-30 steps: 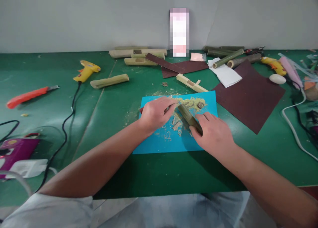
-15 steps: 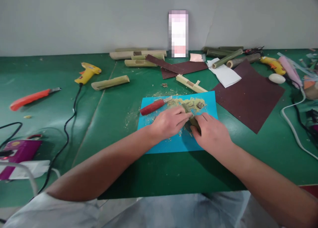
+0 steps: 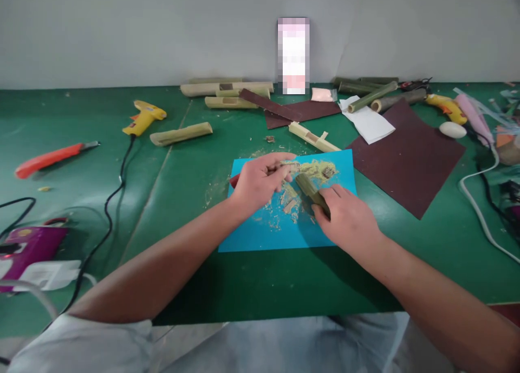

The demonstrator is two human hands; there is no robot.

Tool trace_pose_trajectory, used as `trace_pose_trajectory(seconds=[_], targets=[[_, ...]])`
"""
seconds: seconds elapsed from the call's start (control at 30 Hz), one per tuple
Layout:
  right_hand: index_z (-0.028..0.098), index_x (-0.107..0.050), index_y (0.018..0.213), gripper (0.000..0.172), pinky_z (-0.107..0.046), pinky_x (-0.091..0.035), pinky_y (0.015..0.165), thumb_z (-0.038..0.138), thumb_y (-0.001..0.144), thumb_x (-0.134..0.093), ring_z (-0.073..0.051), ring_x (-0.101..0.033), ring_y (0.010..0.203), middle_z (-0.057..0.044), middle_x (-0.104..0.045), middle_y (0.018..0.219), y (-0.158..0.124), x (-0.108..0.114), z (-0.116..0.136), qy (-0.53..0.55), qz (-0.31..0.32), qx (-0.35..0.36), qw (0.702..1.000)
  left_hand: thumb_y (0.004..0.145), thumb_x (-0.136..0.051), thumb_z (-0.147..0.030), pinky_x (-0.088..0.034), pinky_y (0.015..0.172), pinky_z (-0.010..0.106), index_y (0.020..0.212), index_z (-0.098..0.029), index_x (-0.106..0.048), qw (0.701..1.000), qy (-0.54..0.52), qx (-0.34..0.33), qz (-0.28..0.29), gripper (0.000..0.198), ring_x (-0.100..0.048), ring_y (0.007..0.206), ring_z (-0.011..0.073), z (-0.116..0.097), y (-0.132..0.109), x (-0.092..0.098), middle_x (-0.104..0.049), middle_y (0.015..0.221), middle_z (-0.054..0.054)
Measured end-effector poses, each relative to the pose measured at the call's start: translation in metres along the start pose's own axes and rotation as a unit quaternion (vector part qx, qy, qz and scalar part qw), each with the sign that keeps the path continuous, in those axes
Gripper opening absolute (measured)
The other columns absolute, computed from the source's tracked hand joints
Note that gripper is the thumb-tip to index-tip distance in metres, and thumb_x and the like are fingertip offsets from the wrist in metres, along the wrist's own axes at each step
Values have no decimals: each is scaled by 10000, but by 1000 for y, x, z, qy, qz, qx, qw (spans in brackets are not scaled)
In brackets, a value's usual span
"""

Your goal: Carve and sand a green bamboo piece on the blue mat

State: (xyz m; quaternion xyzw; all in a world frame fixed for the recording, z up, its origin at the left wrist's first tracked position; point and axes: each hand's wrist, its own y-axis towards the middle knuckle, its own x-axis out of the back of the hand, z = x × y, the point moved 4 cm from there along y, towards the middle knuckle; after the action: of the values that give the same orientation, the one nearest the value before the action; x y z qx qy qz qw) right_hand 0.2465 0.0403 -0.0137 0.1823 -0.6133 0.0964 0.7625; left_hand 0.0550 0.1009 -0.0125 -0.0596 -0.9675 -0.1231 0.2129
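Note:
My right hand (image 3: 347,213) is wrapped round the lower end of a green bamboo piece (image 3: 311,191), which slants up and left over a blue sheet (image 3: 252,240). To its left, my left hand (image 3: 262,178) is above the sheet with its fingers curled in a pinch near some shavings; what they hold, if anything, is too small to make out. A red-handled knife (image 3: 234,181) lies mostly hidden under my left hand. Pale shavings (image 3: 319,169) are heaped at the sheet's back edge, and more crumbs are scattered over its middle.
Bamboo pieces (image 3: 181,134) and a yellow glue gun (image 3: 144,118) lie left of the sheet, with an orange cutter (image 3: 49,161) farther left. Dark brown sheets (image 3: 410,167), white paper (image 3: 369,121) and an egg-shaped item (image 3: 453,130) are to the right. A phone (image 3: 293,56) stands against the wall.
My left hand has come off the bamboo piece and moved left and back, over the red-handled knife. My right hand still holds the bamboo in nearly the same place.

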Motion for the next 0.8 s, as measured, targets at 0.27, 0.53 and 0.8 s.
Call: trace_pose_trajectory(seconds=[0.27,0.53,0.8], targets=[[163,-609,890,137,-335,-318,612,289,921,-564,-217,-583,793,-73,-614,873,3,-1,-2,17,-9,-6,1000,894,-572,-181,-425,435,165,1002,-159,-710,993,-87,55,55,176,-520,476,55,3,0,-13,-653,702,7],[166,-601,894,137,-333,-324,614,291,926,-556,-220,-579,800,-75,-608,878,2,-2,-3,30,-9,-4,1000,910,-620,-204,-573,875,295,1086,-197,-735,985,109,-113,66,209,-709,983,179,1,-4,-14,-757,1074,44],[174,-597,887,137,-336,-333,627,281,937,-527,-219,-578,807,-81,-620,887,3,-1,-3,29,7,-7,1000,996,-508,-255,-586,803,306,1145,-175,-713,936,238,-243,91,265,-730,935,199,-4,-16,-26,-764,1020,76]])
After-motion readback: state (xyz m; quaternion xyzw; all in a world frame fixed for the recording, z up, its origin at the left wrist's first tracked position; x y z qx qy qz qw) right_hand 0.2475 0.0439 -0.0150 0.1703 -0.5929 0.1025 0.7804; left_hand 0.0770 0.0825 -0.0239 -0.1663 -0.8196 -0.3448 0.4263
